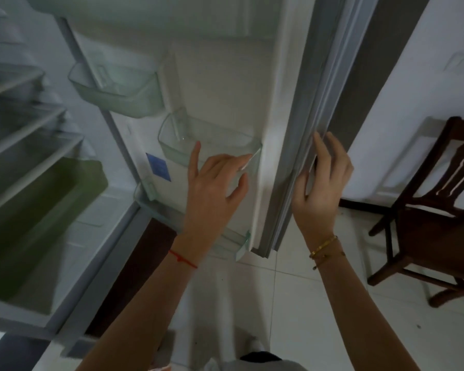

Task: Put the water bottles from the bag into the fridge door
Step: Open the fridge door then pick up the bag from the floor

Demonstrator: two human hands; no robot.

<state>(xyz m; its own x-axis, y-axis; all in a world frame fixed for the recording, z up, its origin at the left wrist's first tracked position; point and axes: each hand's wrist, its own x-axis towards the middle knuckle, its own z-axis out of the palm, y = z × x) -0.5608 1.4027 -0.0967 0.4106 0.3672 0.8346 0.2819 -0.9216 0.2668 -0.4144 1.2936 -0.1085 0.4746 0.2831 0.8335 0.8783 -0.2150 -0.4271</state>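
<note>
Far to the left of my hands, the open white fridge body [24, 129] shows its pale shelves and a green translucent drawer [38, 223] low down. Nearer, up and left of my left hand, a clear plastic door bin [115, 92] hangs on the inside of the white fridge door [225, 76]; nothing stands in it. Just left of my left hand a small blue sticker [158, 167] sits on the door liner.

My left hand [212, 188], a thin red string bracelet [182, 259] at its wrist, is spread with fingers apart, holding nothing, its fingertips touching the front edge of a second clear plastic door bin [177, 145], which also looks bare. A third clear bin [236, 245] lies below that hand, partly hidden by my wrist.

My right hand [322, 183], gold chain bracelets [324, 247] on the wrist, curls around the grey rubber-sealed edge of the door [306, 129], fingers wrapped on it.

To the right of that hand, a dark brown wooden chair [434, 223] stands on the white tiled floor [292, 303] against a white wall.

I see no water bottles or bag anywhere here.
</note>
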